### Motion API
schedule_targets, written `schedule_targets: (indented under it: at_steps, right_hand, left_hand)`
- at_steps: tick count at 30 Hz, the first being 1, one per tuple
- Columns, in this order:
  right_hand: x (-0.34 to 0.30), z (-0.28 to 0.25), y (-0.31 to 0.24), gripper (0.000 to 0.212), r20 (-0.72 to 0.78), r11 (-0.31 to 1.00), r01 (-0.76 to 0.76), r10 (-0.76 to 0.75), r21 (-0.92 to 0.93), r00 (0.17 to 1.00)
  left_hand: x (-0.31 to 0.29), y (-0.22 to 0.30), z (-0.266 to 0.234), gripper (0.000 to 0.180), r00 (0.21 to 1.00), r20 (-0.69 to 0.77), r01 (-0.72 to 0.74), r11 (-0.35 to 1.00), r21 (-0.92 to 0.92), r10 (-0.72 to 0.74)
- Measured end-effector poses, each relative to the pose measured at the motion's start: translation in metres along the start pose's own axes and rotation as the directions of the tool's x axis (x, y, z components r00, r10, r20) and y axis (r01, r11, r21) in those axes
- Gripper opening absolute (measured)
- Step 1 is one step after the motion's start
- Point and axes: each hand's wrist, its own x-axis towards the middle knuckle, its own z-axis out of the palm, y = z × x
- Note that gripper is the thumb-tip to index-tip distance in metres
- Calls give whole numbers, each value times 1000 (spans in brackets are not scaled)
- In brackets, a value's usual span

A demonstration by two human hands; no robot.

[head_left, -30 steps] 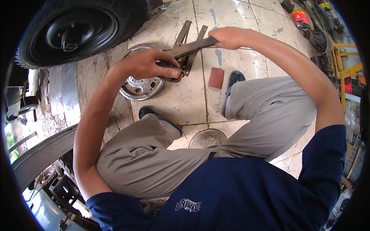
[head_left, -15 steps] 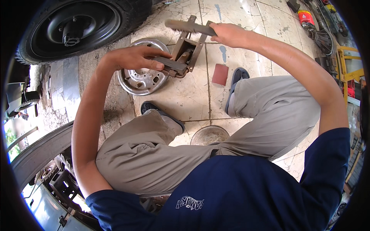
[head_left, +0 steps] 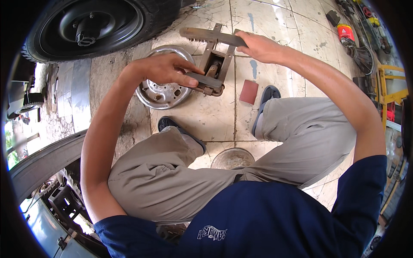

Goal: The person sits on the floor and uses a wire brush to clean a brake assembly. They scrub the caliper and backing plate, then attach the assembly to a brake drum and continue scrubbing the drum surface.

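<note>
My right hand is closed around the handle of a wire brush, its bristles facing down toward me. The brush lies across the far bars of a rusty metal frame, which looks like a vise with a screw in its middle; whether it touches them I cannot tell. At the near end of that frame is a dark rectangular block. My left hand grips the block's left end between thumb and fingers. A silver wheel rim lies under my left hand.
A square of red-brown sandpaper lies on the tiled floor by my right foot. A large black tyre stands at the far left. To the right are a red can and a yellow metal frame. A round seat is between my legs.
The wire brush was blurred by motion and now shows sharply, a little further left over the frame. My left hand stays at the block. The whole view has shifted slightly.
</note>
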Motion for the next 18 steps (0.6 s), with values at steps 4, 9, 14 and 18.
schedule_targets:
  at_steps: [4,9,14,18]
  right_hand:
    - [-1,5,15,36,-7,976,112,-115,-185,993]
    - [-2,12,15,38,71,994,-2,9,-110,997]
    - [-6,2,12,39,98,992,-9,21,-128,995]
    - [-2,6,13,40,134,992,-51,67,-117,989]
  left_hand:
    - [-1,9,-3,77,999,16,34,998,54,-35]
    - [1,10,-2,81,999,48,8,1000,15,-9]
    - [-1,8,-4,76,996,89,-2,999,33,-1]
    - [-1,5,-6,75,997,82,-17,1000,12,16]
